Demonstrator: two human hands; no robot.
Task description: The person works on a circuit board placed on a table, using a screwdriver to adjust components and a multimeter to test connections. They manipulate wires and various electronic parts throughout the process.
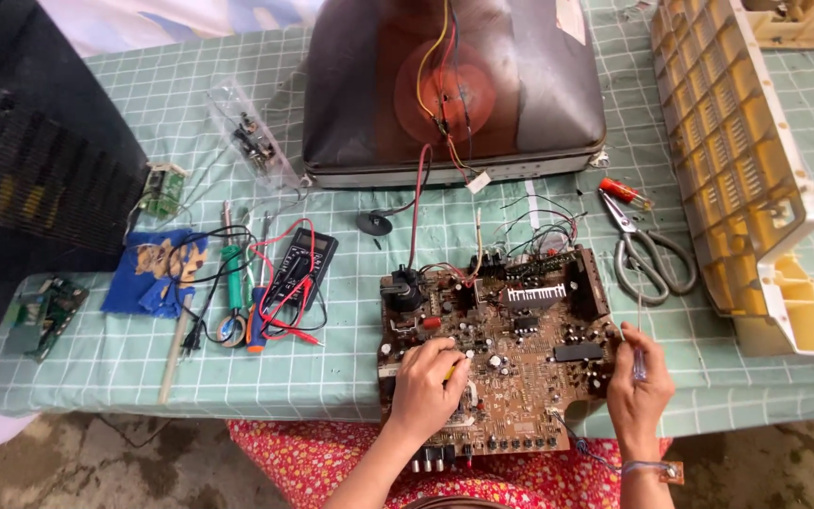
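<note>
Two hands on the job: left hand point(429, 382) curled down onto the brown circuit board point(501, 349), fingertips pinching something small and yellowish, can't tell what. Right hand point(640, 385) closed around a thin clear-handled tool point(639, 353) at the board's right edge. Board right under both, packed with capacitors, a black finned heatsink, loose wires trailing up to the picture tube point(454, 85). Scissors point(647, 250) just beyond the right hand, multimeter point(300, 267) off past the left.

Work table point(237, 377) draped in pale green cloth with a white grid pattern; rough grey-brown concrete floor point(77, 462) beneath, stained and uneven; dark black slatted cabinet point(21, 160) at the left edge; soft, even daylight; faint shadows.
</note>
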